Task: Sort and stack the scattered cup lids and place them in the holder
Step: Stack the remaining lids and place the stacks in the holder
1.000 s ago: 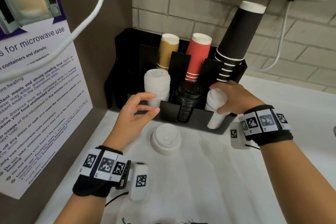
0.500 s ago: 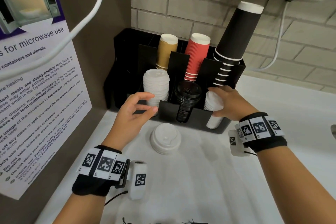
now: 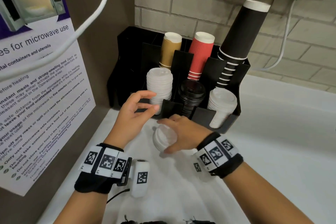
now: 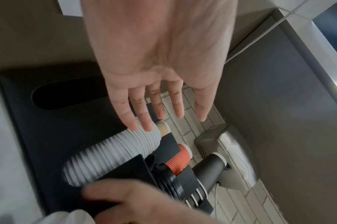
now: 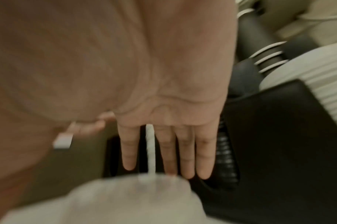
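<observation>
- One loose white lid [image 3: 164, 138] on the table [image 3: 272, 151], right hand [image 3: 183, 132] fingers clamped around it.
- Left hand [image 3: 134, 112] empty, fingers apart.
- Holder [image 3: 234, 82]: three lid stacks, three cup stacks.

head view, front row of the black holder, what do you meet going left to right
white lid stack → black lid stack → second white lid stack, each in its own slot of the holder

A white counter [image 3: 272, 151] carries the black holder [image 3: 234, 120] against the brick wall, with one loose white lid [image 3: 164, 138] just in front of the holder
</observation>
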`<action>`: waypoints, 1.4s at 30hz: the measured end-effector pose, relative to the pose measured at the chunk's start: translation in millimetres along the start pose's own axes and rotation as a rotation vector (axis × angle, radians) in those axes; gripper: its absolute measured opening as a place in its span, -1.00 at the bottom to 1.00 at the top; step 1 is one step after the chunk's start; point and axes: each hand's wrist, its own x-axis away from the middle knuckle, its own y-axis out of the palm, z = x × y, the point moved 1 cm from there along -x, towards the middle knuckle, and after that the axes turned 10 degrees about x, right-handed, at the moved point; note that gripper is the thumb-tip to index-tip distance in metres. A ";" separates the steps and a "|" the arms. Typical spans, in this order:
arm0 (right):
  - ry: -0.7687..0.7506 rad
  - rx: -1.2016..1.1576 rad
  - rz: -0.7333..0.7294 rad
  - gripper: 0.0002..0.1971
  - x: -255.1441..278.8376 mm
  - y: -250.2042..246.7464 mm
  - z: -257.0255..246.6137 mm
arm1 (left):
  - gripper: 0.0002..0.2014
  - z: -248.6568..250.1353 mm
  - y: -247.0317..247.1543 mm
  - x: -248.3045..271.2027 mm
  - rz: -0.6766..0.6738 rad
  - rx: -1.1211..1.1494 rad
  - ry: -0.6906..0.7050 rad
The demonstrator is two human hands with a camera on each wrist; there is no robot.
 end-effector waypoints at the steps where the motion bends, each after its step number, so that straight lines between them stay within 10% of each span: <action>1: 0.023 0.030 -0.024 0.00 -4.4 6.2 -2.3 | -0.72 0.2 -0.4 -0.2 -0.003 -0.002 0.002; 14: 0.055 -0.208 0.264 -0.14 12.8 -11.6 6.5 | -0.71 4.5 1.7 -1.0 -0.012 0.022 -0.016; 22: -0.108 -0.854 0.436 -0.31 43.8 -30.6 -0.5 | -0.05 7.3 23.0 10.1 -0.319 0.194 -0.160; 37: -0.137 -0.917 0.516 -0.32 55.0 -34.7 -3.8 | -0.05 10.1 24.4 10.2 -0.292 0.171 -0.122; 42: 0.003 -0.811 0.795 -0.35 70.6 -60.1 36.8 | -0.25 8.5 14.5 9.5 -0.171 0.121 -0.080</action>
